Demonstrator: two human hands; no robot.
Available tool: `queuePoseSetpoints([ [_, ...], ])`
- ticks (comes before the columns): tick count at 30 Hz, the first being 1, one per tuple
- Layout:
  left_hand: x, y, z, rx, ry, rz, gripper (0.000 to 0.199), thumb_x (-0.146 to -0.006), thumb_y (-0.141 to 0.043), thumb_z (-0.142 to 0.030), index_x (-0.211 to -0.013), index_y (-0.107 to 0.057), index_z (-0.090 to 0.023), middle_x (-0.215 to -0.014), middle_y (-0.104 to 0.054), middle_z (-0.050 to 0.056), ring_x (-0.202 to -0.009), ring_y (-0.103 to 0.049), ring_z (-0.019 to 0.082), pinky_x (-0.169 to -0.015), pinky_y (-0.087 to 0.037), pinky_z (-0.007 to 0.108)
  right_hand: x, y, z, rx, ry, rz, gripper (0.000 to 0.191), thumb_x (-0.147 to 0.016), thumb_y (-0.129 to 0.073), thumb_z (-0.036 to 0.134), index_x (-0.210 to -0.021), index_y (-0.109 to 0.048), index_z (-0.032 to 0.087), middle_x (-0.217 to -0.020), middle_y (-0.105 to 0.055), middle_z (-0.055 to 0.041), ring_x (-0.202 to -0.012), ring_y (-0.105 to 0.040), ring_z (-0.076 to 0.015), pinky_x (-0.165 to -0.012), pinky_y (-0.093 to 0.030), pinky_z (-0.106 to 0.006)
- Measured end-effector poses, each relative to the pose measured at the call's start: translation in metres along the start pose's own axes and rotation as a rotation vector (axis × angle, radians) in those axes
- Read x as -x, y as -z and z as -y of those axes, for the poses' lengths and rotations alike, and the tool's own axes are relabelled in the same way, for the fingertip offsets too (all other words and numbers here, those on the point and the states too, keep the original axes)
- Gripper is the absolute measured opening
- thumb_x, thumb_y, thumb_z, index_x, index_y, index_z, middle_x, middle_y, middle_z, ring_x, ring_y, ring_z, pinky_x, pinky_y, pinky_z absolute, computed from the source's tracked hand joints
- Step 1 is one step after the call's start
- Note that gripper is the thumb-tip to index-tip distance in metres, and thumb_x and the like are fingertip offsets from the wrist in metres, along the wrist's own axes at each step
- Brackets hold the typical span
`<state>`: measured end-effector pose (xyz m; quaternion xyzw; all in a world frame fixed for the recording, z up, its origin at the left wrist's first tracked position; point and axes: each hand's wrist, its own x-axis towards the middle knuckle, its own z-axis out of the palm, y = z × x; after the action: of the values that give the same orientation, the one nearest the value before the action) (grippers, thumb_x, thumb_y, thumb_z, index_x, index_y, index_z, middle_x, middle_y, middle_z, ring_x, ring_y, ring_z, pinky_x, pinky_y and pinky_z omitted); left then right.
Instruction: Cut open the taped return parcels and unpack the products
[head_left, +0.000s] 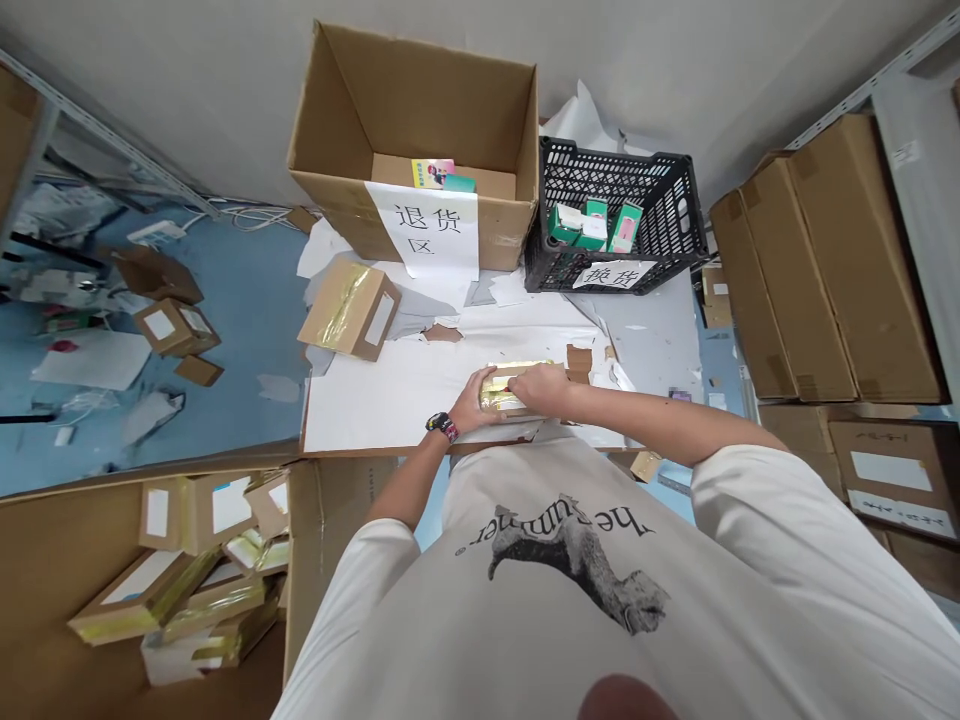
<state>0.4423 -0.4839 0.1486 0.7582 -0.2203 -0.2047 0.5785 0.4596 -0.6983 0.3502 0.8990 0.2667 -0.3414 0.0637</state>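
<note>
A small cardboard box (517, 378) with shiny yellowish tape lies near the front edge of the white-covered table (360, 405). My left hand (474, 403) grips its left end, thumb along the top and fingers down the side. Over the top of the box my right hand (541, 388) is closed in a fist. A small reddish tip shows at its thumb side, but what it holds is mostly hidden. Farther left on the table sits a larger taped cardboard box (349, 308), set at an angle.
At the back stand a big open carton (337, 205) with a paper sign and a black plastic crate (660, 205) holding green-and-white small boxes. At lower left, a large carton (315, 560) contains several taped parcels (217, 600). Stacked cartons (832, 270) line the right.
</note>
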Motion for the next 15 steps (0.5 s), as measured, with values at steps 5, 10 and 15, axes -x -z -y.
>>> queuePoseSetpoints([
  [5, -0.001, -0.001, -0.003, 0.004, -0.014, 0.015, 0.125, -0.071, -0.101, -0.066, -0.174, -0.045, -0.024, -0.17, -0.049, 0.019, -0.161, -0.05, 0.044, -0.138, -0.039, 0.064, 0.029, -0.004, -0.026, 0.094, -0.072, 0.174, 0.035, -0.104, -0.06, 0.006, -0.131, -0.081, 0.013, -0.123, -0.086, -0.0222, -0.118, -0.084, -0.0372, -0.091, -0.063, -0.042],
  [10, -0.004, -0.008, -0.006, -0.015, -0.042, 0.056, 0.12, -0.073, -0.101, -0.062, -0.173, -0.046, -0.025, -0.168, -0.052, 0.018, -0.157, -0.053, 0.044, -0.136, -0.044, 0.063, 0.067, -0.018, -0.047, 0.083, -0.12, 0.157, 0.042, -0.105, -0.055, 0.004, -0.141, -0.075, 0.014, -0.122, -0.086, -0.0213, -0.117, -0.085, -0.0347, -0.089, -0.061, -0.038],
  [15, -0.003, -0.021, -0.007, -0.049, -0.07, 0.084, 0.117, -0.074, -0.1, -0.061, -0.173, -0.047, -0.027, -0.169, -0.05, 0.018, -0.159, -0.051, 0.044, -0.137, -0.042, 0.063, 0.088, -0.039, -0.049, 0.068, -0.166, 0.187, 0.046, -0.101, -0.059, 0.004, -0.144, -0.073, 0.012, -0.114, -0.086, -0.0212, -0.117, -0.084, -0.036, -0.089, -0.059, -0.037],
])
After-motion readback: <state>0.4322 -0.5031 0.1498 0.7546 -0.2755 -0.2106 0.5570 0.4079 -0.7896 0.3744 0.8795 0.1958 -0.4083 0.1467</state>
